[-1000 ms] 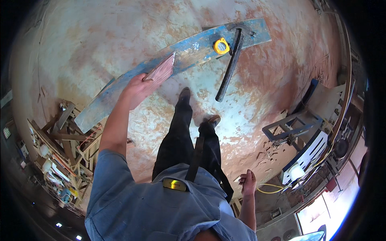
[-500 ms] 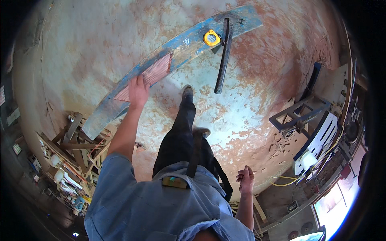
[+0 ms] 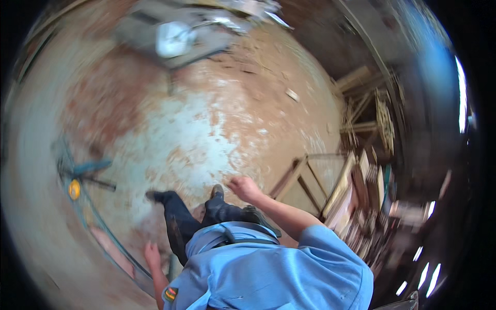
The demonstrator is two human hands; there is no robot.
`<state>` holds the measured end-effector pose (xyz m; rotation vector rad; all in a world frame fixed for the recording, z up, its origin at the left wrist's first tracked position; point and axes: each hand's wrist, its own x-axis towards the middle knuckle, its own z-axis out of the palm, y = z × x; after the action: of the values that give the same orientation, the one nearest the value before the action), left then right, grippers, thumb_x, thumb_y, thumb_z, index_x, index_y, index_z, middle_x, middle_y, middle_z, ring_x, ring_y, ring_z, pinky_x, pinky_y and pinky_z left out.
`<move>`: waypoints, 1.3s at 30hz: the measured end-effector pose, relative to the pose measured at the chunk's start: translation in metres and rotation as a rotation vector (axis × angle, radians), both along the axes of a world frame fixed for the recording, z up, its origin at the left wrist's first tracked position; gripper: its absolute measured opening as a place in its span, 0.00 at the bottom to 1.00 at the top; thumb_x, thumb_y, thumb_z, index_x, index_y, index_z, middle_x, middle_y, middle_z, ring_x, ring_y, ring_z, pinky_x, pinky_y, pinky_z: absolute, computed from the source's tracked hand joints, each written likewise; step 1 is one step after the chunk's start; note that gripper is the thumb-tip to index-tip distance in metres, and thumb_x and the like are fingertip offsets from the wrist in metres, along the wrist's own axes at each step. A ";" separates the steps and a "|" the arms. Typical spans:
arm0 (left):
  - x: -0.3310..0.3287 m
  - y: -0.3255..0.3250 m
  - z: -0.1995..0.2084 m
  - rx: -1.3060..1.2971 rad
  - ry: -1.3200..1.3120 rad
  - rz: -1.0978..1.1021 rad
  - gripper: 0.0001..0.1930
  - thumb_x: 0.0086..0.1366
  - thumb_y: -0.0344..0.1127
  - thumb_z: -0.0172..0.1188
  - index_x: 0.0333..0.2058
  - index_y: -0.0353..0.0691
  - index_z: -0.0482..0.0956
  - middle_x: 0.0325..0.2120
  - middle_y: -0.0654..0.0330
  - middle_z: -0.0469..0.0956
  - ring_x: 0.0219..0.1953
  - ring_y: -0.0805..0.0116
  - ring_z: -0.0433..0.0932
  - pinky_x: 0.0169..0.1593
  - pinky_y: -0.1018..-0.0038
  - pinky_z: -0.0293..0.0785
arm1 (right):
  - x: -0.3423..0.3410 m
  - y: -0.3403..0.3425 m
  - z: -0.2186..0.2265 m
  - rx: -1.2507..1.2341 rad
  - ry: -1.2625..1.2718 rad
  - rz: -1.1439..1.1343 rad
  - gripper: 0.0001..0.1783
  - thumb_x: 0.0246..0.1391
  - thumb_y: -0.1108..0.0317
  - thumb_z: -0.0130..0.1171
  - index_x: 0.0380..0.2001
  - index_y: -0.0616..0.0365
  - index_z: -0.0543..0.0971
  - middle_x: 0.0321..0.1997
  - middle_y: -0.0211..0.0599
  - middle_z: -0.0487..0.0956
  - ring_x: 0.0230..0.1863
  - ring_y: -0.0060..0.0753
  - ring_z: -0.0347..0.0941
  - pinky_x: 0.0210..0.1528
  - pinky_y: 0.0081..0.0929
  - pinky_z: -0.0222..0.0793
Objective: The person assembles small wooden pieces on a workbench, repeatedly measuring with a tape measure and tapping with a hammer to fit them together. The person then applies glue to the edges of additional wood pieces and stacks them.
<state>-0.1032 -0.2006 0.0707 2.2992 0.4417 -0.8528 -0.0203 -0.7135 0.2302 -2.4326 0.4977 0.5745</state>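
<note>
My left hand [image 3: 152, 254] hangs low at my left side, beside the long blue-grey board [image 3: 94, 211]. Motion smears its fingers, so I cannot tell whether they are apart. My right hand [image 3: 244, 188] is out in front of me above the floor, fingers curled in; whether anything is inside them is hidden. On the board at the left lie a yellow tape measure [image 3: 74, 189] and a ridged reddish wooden piece [image 3: 111, 250], both apart from my hands. A dark bar [image 3: 101, 183] sticks out past the board's edge near the tape.
A blurred dark frame [image 3: 199, 53] with a white round object [image 3: 174, 39] stands ahead. To the right are a wooden frame [image 3: 305, 181], stacked timber [image 3: 361, 191] and a wooden rack [image 3: 367, 121]. A small pale scrap [image 3: 292, 95] lies on the stained floor.
I have turned to the right, so the board and tape measure now sit at the left. My left hand has come off the reddish piece. My right hand has come forward.
</note>
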 end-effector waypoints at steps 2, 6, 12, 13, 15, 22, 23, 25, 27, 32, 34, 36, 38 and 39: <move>0.006 -0.012 0.009 0.031 -0.115 -0.184 0.19 0.63 0.38 0.59 0.47 0.30 0.77 0.35 0.43 0.78 0.40 0.53 0.78 0.47 0.62 0.73 | -0.039 -0.028 0.014 0.046 -0.030 -0.148 0.22 0.60 0.49 0.54 0.30 0.59 0.81 0.31 0.53 0.81 0.36 0.57 0.78 0.39 0.49 0.73; 0.039 -0.055 0.020 0.085 -0.136 -0.536 0.17 0.61 0.38 0.58 0.42 0.27 0.78 0.33 0.41 0.77 0.34 0.55 0.78 0.42 0.63 0.74 | -0.133 -0.095 0.025 0.094 -0.200 -0.382 0.24 0.60 0.46 0.53 0.30 0.58 0.82 0.31 0.51 0.81 0.36 0.56 0.78 0.38 0.49 0.73; 0.139 -0.192 0.038 -0.140 -0.034 -0.777 0.19 0.63 0.37 0.55 0.47 0.27 0.76 0.23 0.55 0.74 0.23 0.68 0.72 0.27 0.69 0.70 | -0.253 -0.124 0.050 0.067 -0.526 -0.951 0.20 0.57 0.49 0.58 0.33 0.57 0.81 0.32 0.50 0.81 0.36 0.54 0.78 0.38 0.46 0.73; 0.127 -0.250 0.067 -0.157 0.040 -0.737 0.20 0.64 0.37 0.55 0.49 0.27 0.75 0.22 0.58 0.74 0.22 0.71 0.71 0.25 0.71 0.68 | -0.296 -0.136 0.061 -0.007 -0.564 -1.018 0.19 0.57 0.50 0.59 0.34 0.57 0.81 0.33 0.50 0.82 0.36 0.53 0.78 0.38 0.45 0.73; 0.141 -0.301 0.078 -0.214 0.145 -0.783 0.21 0.66 0.36 0.54 0.54 0.29 0.73 0.22 0.63 0.72 0.20 0.78 0.68 0.21 0.79 0.62 | -0.353 -0.134 0.069 -0.075 -0.650 -1.210 0.17 0.56 0.54 0.60 0.38 0.58 0.80 0.35 0.49 0.82 0.37 0.50 0.79 0.38 0.42 0.74; 0.215 -0.454 0.089 -0.392 0.162 -0.786 0.21 0.67 0.34 0.52 0.56 0.30 0.71 0.25 0.67 0.71 0.21 0.79 0.67 0.23 0.81 0.62 | -0.504 -0.108 0.084 -0.259 -0.579 -1.821 0.22 0.55 0.55 0.62 0.45 0.61 0.80 0.38 0.48 0.84 0.39 0.42 0.81 0.42 0.34 0.76; 0.206 -0.468 0.101 -0.386 0.110 -0.769 0.20 0.67 0.33 0.52 0.56 0.30 0.71 0.24 0.67 0.71 0.21 0.79 0.67 0.23 0.81 0.61 | -0.527 -0.109 0.090 -0.282 -0.510 -1.859 0.22 0.55 0.55 0.63 0.46 0.61 0.79 0.38 0.48 0.84 0.39 0.42 0.81 0.42 0.34 0.75; 0.183 -0.484 0.119 -0.357 0.070 -0.772 0.18 0.67 0.32 0.52 0.53 0.31 0.72 0.23 0.67 0.70 0.21 0.79 0.67 0.22 0.81 0.61 | -0.569 -0.117 0.086 -0.306 -0.446 -1.914 0.23 0.55 0.56 0.63 0.48 0.62 0.79 0.38 0.48 0.83 0.40 0.42 0.81 0.43 0.34 0.75; 0.159 -0.491 0.126 -0.318 0.096 -0.810 0.14 0.67 0.32 0.52 0.48 0.33 0.74 0.22 0.66 0.69 0.19 0.78 0.67 0.21 0.80 0.61 | -0.619 -0.133 0.071 -0.324 -0.465 -1.945 0.23 0.55 0.57 0.63 0.49 0.62 0.78 0.38 0.49 0.83 0.41 0.43 0.81 0.45 0.35 0.75; 0.086 -0.483 0.096 -0.282 0.196 -0.735 0.04 0.65 0.31 0.53 0.32 0.39 0.70 0.20 0.64 0.68 0.16 0.73 0.66 0.18 0.77 0.62 | -0.761 -0.203 0.066 -0.354 -0.475 -2.023 0.26 0.56 0.57 0.62 0.54 0.61 0.75 0.37 0.47 0.82 0.42 0.45 0.80 0.47 0.38 0.73; 0.046 -0.476 0.073 -0.239 0.218 -0.689 0.05 0.65 0.32 0.54 0.34 0.38 0.71 0.21 0.63 0.68 0.18 0.72 0.67 0.19 0.75 0.63 | -0.823 -0.238 0.058 -0.438 -0.436 -2.000 0.27 0.56 0.57 0.62 0.56 0.60 0.74 0.37 0.46 0.82 0.42 0.45 0.79 0.47 0.39 0.73; 0.028 -0.447 0.039 -0.214 0.282 -0.643 0.06 0.65 0.33 0.56 0.37 0.37 0.72 0.22 0.62 0.69 0.19 0.70 0.68 0.20 0.73 0.65 | -0.870 -0.271 0.055 -0.408 -0.420 -1.992 0.28 0.55 0.57 0.62 0.57 0.58 0.73 0.38 0.46 0.82 0.44 0.45 0.78 0.48 0.39 0.72; -0.006 -0.446 0.028 -0.233 0.353 -0.610 0.08 0.65 0.34 0.57 0.39 0.36 0.73 0.23 0.62 0.69 0.21 0.69 0.69 0.21 0.70 0.66 | -0.907 -0.294 0.063 -0.425 -0.379 -1.978 0.31 0.55 0.56 0.63 0.58 0.60 0.71 0.41 0.47 0.81 0.45 0.44 0.78 0.50 0.38 0.72; -0.015 -0.458 0.035 -0.184 0.266 -0.691 0.10 0.66 0.34 0.57 0.42 0.35 0.73 0.23 0.62 0.70 0.22 0.70 0.69 0.22 0.71 0.66 | -0.922 -0.304 0.067 -0.442 -0.352 -1.966 0.33 0.54 0.56 0.63 0.59 0.62 0.70 0.43 0.47 0.81 0.46 0.44 0.78 0.50 0.37 0.72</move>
<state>-0.1178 -0.6591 0.1061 2.1786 -0.3465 -1.4675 -0.9426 -1.0173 0.2973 -1.1473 2.3718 -0.8320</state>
